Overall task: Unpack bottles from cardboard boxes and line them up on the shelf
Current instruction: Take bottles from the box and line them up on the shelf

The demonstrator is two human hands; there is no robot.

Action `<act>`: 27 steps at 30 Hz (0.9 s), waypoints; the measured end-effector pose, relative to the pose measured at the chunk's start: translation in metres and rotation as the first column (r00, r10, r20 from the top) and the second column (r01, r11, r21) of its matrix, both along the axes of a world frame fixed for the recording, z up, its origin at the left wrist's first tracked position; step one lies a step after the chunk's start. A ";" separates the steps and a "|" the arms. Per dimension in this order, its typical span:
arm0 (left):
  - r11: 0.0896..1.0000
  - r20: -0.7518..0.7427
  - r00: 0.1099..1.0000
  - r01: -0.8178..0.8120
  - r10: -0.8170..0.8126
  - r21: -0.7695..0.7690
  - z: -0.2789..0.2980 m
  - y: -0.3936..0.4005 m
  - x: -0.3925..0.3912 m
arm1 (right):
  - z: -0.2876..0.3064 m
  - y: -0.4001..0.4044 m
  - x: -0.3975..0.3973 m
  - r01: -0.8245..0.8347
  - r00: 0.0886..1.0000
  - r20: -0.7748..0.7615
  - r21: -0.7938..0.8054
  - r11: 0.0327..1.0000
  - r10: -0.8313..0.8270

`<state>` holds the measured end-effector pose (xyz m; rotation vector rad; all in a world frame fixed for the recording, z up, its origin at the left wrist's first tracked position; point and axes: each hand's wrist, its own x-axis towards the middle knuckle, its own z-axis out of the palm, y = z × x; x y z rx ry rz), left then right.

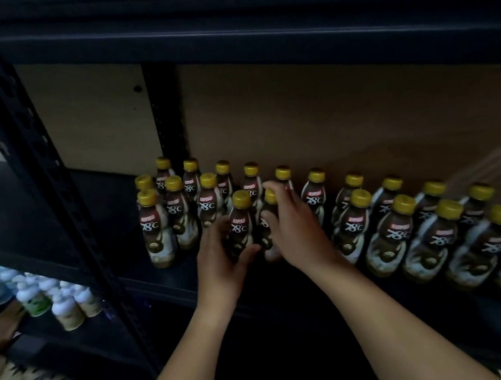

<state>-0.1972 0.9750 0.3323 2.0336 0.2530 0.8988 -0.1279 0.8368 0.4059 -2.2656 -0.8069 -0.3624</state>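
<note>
My left hand is wrapped round a yellow-capped coffee bottle, thumb across the front of its label, fingers curled behind. My right hand clasps the neighbouring bottle just beside it, fingers curled over its shoulder and cap. Both bottles look to be standing on the dark shelf, so I judge I'm setting them into the gap in the front row. Out to the left, a cluster of placed bottles; to the right, 2 rows running off toward the frame edge. So a good share looks shelved already. No cardboard box is in view, so I can't tell how many remain. Lower left, small white bottles sit on another shelf.
</note>
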 end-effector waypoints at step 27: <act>0.994 -0.071 0.992 0.106 -0.108 -0.035 -0.023 -0.050 0.044 | 0.036 -0.069 0.016 0.101 0.995 -0.007 -0.174 0.979 -0.104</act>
